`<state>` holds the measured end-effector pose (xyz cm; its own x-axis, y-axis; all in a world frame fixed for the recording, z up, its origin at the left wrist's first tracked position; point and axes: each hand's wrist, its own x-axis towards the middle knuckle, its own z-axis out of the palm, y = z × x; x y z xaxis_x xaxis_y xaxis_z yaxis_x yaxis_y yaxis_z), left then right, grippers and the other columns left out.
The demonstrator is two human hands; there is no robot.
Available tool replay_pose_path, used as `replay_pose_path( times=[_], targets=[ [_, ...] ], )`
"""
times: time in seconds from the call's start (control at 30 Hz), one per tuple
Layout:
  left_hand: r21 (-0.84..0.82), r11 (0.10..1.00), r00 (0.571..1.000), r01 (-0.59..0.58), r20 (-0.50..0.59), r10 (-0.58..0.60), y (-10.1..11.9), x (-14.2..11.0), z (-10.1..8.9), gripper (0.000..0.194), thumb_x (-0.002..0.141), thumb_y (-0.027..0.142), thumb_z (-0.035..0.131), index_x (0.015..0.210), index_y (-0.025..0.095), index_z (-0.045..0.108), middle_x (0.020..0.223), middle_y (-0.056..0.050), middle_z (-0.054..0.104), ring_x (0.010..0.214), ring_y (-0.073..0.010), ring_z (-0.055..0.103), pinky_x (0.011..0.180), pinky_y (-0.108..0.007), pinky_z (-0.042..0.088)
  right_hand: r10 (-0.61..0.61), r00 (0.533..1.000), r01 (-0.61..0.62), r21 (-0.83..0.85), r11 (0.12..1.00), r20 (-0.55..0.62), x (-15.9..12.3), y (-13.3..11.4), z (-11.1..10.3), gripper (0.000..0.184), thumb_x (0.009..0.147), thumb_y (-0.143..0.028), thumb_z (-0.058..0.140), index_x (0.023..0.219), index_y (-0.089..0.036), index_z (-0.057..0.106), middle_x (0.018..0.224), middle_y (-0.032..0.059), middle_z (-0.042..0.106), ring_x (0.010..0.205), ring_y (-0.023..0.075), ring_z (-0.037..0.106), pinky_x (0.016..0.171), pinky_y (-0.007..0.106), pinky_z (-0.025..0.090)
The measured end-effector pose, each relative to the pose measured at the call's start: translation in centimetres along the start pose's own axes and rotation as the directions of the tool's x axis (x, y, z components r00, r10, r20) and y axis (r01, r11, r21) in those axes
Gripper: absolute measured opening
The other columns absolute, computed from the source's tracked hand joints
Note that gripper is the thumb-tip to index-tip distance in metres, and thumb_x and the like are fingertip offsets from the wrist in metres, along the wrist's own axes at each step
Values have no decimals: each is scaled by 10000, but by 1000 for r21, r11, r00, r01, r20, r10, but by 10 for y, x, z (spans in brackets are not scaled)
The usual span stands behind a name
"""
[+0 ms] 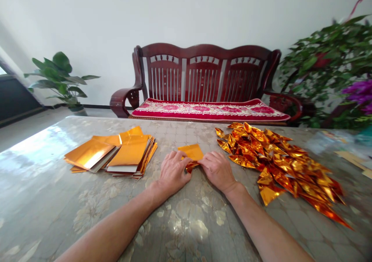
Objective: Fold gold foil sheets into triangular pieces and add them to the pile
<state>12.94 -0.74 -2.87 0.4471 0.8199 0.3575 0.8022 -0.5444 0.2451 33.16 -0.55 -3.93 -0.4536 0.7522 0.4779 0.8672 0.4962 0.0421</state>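
Counter [95,204]: glossy, grey, with a pale floral pattern; bright glare towards its left edge. Beyond the far edge I see a dark red wooden settee [203,76] against a white wall [110,18], a red-and-white cover [209,110] along its seat. A potted plant [62,76] stands on the floor past the far left corner; leafy greenery [322,60] with purple flowers [360,93] past the far right corner.

On the counter, left of centre towards the far edge: stacked gold sheets [128,149]. Right of centre, reaching towards the right edge: a heap of folded gold pieces [267,153]. Clear plastic [328,142] lies near the far right corner.

Both my forearms come in from the near edge and converge. Left hand [176,171]: fingers curled, clamped on the partly folded gold sheet [192,151] from its left. Right hand [216,171]: fingertips together, pinching the sheet's right side. The sheet sits between the two hands, mid-counter, between stack and heap.
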Motion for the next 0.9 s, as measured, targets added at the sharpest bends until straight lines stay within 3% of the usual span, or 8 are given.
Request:
replay_pose_path(
  times=[0.13, 0.23, 0.33, 0.5, 0.67, 0.9],
  targets=[
    [-9, 1000, 1000, -23, -12, 23, -1, 0, 3, 362, 762, 389, 724, 1111, 299, 688, 1099, -35, 628, 1022, -246, 515, 918, -390, 398, -9, 1000, 9, -1, 1000, 13, 0, 0, -1, 184, 946, -219, 548, 926, -249, 729, 818, 35, 644, 836, 202, 505, 724, 343, 312],
    [6, 997, 997, -78, 9, 78, -6, 1, 5, 198, 909, 352, 584, 1039, 289, 719, 1023, -40, 655, 962, -213, 534, 867, -354, 399, -33, 999, 33, 25, 999, 19, 0, -1, -2, 203, 961, -235, 523, 934, -246, 724, 827, 42, 642, 851, 203, 502, 731, 340, 312],
    [42, 993, 994, -106, 30, 105, -12, 3, 5, 255, 976, 316, 479, 974, 272, 731, 931, -42, 663, 888, -192, 544, 809, -325, 403, -45, 998, 44, 48, 998, 32, 0, -2, -1, 215, 976, -274, 507, 925, -237, 712, 839, 42, 644, 856, 201, 504, 746, 336, 322],
    [81, 993, 995, -86, 57, 82, -17, 2, 4, 255, 972, 293, 487, 923, 255, 735, 899, -48, 658, 881, -190, 564, 784, -300, 420, -54, 995, 48, 76, 996, 84, 0, -1, 0, 155, 947, -244, 553, 956, -238, 707, 861, 41, 648, 861, 202, 512, 752, 331, 336],
    [-30, 999, 990, -42, 131, 46, -19, 1, 3, 221, 956, 302, 524, 914, 232, 730, 929, -36, 676, 895, -176, 607, 775, -261, 437, -49, 992, 40, 84, 996, 113, 0, 1, -1, 148, 944, -224, 550, 893, -222, 689, 862, 35, 642, 864, 193, 525, 771, 319, 352],
    [-64, 997, 994, 47, 102, -40, -23, 5, 4, 232, 938, 324, 554, 841, 215, 733, 844, -29, 704, 826, -171, 633, 775, -272, 426, 48, 994, -63, 158, 985, 98, 0, 3, 2, 199, 958, -271, 542, 805, -221, 660, 817, 16, 641, 821, 174, 535, 759, 304, 367]
  ],
)
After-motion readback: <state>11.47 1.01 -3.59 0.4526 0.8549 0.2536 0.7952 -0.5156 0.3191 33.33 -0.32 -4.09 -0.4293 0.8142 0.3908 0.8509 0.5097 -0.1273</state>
